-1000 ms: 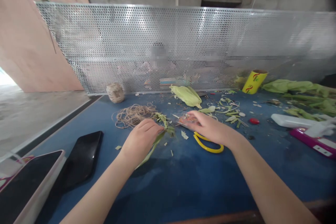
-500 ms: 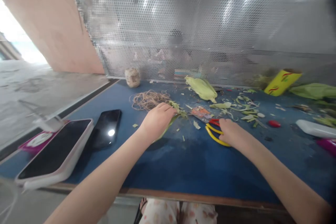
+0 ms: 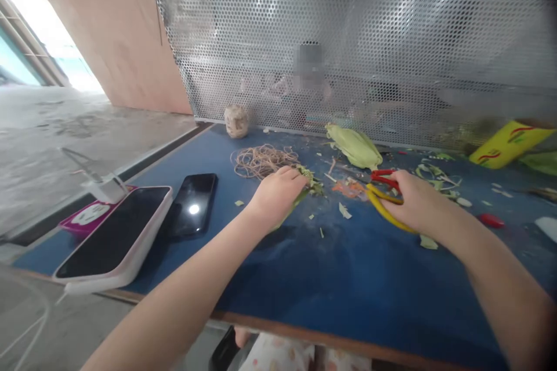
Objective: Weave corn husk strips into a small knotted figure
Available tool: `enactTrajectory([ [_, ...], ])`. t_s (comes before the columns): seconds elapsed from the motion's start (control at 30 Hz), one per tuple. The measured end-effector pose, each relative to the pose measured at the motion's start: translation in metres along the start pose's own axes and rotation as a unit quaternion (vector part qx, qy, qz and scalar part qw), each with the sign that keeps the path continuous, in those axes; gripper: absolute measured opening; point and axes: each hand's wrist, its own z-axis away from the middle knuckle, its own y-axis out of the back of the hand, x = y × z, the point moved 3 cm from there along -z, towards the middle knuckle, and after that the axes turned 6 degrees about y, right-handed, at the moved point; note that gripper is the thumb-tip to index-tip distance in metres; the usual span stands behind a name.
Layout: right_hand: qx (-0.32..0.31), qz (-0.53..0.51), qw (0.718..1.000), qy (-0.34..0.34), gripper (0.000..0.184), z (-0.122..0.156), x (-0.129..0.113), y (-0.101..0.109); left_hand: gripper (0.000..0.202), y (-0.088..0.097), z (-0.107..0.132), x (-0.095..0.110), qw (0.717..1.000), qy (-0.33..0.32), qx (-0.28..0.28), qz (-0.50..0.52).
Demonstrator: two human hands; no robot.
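Note:
My left hand (image 3: pixel 281 194) is closed around a green leafy bundle (image 3: pixel 311 181), whose frayed yellow-green end pokes out beyond the fingers. Most of that bundle is hidden under the palm. In my right hand (image 3: pixel 415 197) are scissors with red and yellow handles (image 3: pixel 387 208), held with the handles spread and the blades pointing left, away from the bundle. Just behind my left hand lies a loose tangle of brown string (image 3: pixel 261 160). A pale green corn husk (image 3: pixel 354 146) rests farther back, between the two hands. Orange scraps (image 3: pixel 349 188) lie below the scissor blades.
Two phones lie at left: a black one (image 3: pixel 194 204) and one in a pale case (image 3: pixel 115 235), beside a white charger (image 3: pixel 107 190). A ball-like jar (image 3: pixel 236 122), a yellow box (image 3: pixel 511 142) and a red piece (image 3: pixel 491 220) sit on the blue table (image 3: pixel 348 284). Perforated metal sheet (image 3: pixel 261 40) stands behind.
My right hand has lifted the scissors and opened them wider, uncovering a leaf scrap beneath. My left hand keeps its hold on the bundle. The camera view has shifted left.

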Motion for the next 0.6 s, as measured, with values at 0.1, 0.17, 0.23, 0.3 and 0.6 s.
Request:
enactTrajectory([
  [0.1,0.024,-0.015,0.999,0.034,0.041,0.005,-0.002,0.002,0.018,-0.007,-0.001,-0.006,1.0,0.027,-0.01,-0.005],
  [0.17,0.029,0.007,0.998,0.058,0.039,0.01,-0.001,-0.001,0.019,-0.011,-0.002,-0.009,0.999,0.044,-0.021,-0.009],
  [0.23,0.037,0.03,0.996,0.075,0.038,0.016,0.001,-0.004,0.019,-0.015,-0.003,-0.009,0.998,0.048,-0.033,-0.013],
  [0.3,0.042,0.041,0.994,0.091,0.037,0.021,-0.001,-0.008,0.02,-0.016,-0.004,-0.007,0.998,0.043,-0.039,-0.02],
  [0.6,0.026,0.066,0.994,0.082,0.034,0.029,-0.018,-0.015,0.015,-0.009,-0.003,0.01,0.998,-0.039,0.025,-0.051],
])
